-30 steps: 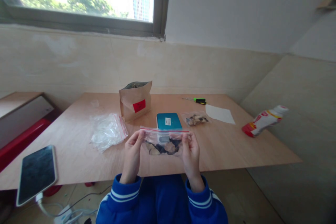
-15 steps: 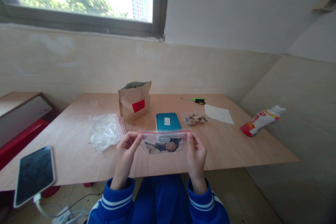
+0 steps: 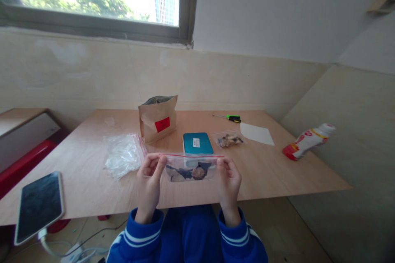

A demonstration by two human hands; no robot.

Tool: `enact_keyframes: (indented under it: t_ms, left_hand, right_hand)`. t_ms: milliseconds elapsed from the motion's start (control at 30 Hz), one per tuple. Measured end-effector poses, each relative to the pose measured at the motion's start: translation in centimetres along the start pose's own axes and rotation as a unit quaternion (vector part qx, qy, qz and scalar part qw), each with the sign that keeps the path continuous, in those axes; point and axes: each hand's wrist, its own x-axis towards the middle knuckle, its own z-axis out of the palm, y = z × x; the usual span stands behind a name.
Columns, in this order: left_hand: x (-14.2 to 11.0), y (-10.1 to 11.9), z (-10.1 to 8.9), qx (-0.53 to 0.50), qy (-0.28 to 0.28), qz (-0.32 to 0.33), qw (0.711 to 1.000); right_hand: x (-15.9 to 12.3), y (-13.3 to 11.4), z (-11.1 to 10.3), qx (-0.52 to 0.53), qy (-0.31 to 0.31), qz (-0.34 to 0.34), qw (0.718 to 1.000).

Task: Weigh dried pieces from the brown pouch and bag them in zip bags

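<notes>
I hold a small clear zip bag with a red seal strip, stretched between both hands above the table's near edge. Dark and tan pieces lie in its bottom. My left hand pinches the bag's left top corner. My right hand pinches the right top corner. Just behind the bag lies a teal box with a white label.
On the wooden table stand a brown paper pouch with a red sticker, a heap of empty zip bags, a filled zip bag, white paper, a green screwdriver and a phone. A bottle lies right.
Both hands slid outward along the bag's top edge to its corners, and the bag sank slightly and tipped flatter.
</notes>
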Motion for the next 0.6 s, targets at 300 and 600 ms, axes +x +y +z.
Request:
enact_keyframes:
  t_ms: [300, 600]
  left_hand:
    - [0.1, -0.3, -0.3, 0.033, -0.023, 0.009, 0.999]
    - [0.9, -0.6, -1.1, 0.134, -0.125, 0.031, 0.983]
  right_hand:
    - [-0.1, -0.1, 0.2, -0.004, -0.071, 0.012, 0.997]
    - [0.1, -0.2, 0.2, 0.029, -0.070, 0.013, 0.997]
